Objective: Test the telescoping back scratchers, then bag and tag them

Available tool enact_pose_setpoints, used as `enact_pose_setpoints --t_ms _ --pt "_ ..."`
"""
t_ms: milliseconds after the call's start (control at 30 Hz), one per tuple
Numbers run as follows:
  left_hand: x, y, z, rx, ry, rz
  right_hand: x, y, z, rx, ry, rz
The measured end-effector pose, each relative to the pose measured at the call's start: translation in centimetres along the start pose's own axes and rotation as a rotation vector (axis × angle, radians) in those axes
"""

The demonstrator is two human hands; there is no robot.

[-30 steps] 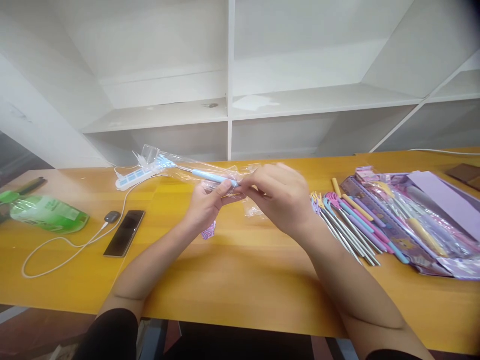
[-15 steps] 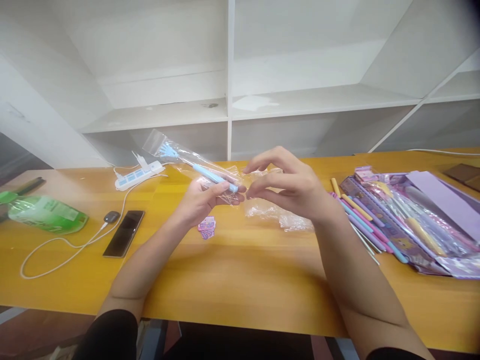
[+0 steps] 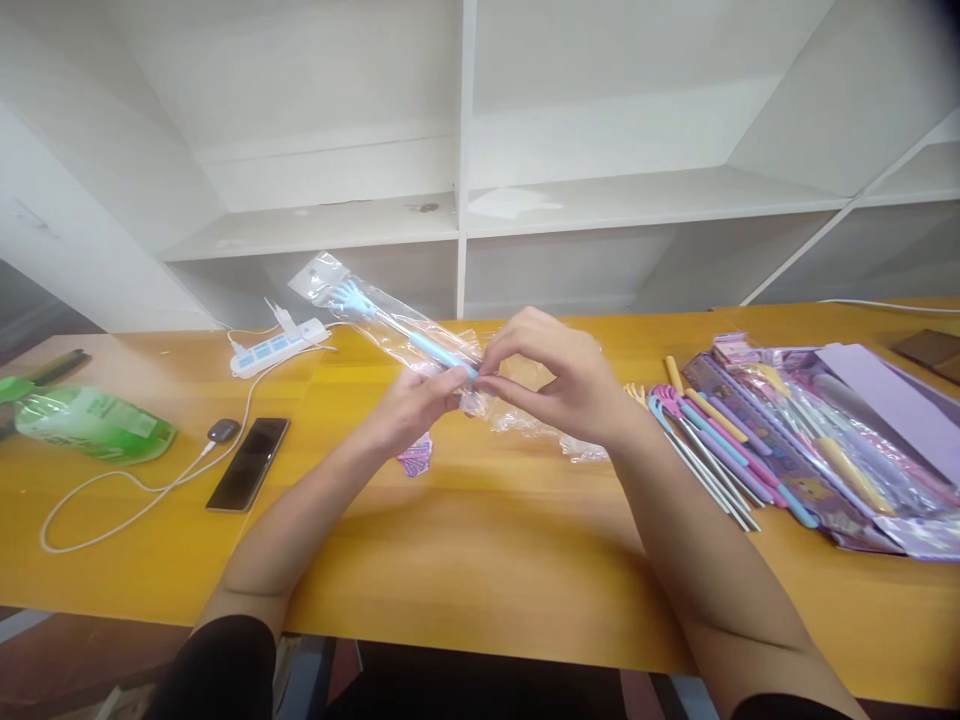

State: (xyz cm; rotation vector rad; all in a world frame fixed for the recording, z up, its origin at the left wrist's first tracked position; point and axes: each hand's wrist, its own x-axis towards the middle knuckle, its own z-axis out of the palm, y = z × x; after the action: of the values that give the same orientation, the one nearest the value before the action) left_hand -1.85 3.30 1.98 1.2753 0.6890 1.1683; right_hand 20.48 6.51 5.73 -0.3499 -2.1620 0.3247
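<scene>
A light-blue back scratcher [image 3: 431, 349] with a hand-shaped head lies inside a clear plastic bag [image 3: 319, 278], tilted with its head up to the left. My left hand [image 3: 416, 402] is closed around the lower part of the bagged scratcher, thumb on top. At the handle's bottom end, my right hand [image 3: 551, 370] pinches the bag's end between thumb and forefinger. Beneath and behind the hands, crumpled clear wrappers [image 3: 525, 424] lie on the table. Small purple-pink cards [image 3: 415, 458] sit below my left hand.
To the right lie several loose back scratchers [image 3: 720, 440] beside a purple box [image 3: 814, 500] holding more bagged ones. On the left are a phone [image 3: 247, 465], a white cable [image 3: 142, 483], a power strip [image 3: 279, 349] and a green bottle [image 3: 94, 424]. White shelves [image 3: 600, 205] stand behind.
My right hand has moved down and left, closing from spread fingers into a pinch at the bag's lower end. The bagged scratcher has shifted slightly right.
</scene>
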Motion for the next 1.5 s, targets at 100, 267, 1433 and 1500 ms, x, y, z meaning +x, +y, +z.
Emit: enact_pose_setpoints --t_ms 100,267,1433,1500 --pt "-0.2 -0.1 -0.2 0.063 -0.039 -0.012 0.0 -0.1 -0.1 0.027 0.02 -0.001" --pt "-0.6 -0.2 -0.4 0.172 -0.058 -0.012 0.0 -0.4 -0.1 0.045 0.022 -0.002" --pt "-0.4 0.2 1.2 0.2 0.125 0.035 0.0 -0.5 0.0 0.453 -0.133 0.579" --pt "-0.5 0.1 1.0 0.205 0.067 0.062 0.0 -0.5 0.0 0.399 -0.162 0.562"
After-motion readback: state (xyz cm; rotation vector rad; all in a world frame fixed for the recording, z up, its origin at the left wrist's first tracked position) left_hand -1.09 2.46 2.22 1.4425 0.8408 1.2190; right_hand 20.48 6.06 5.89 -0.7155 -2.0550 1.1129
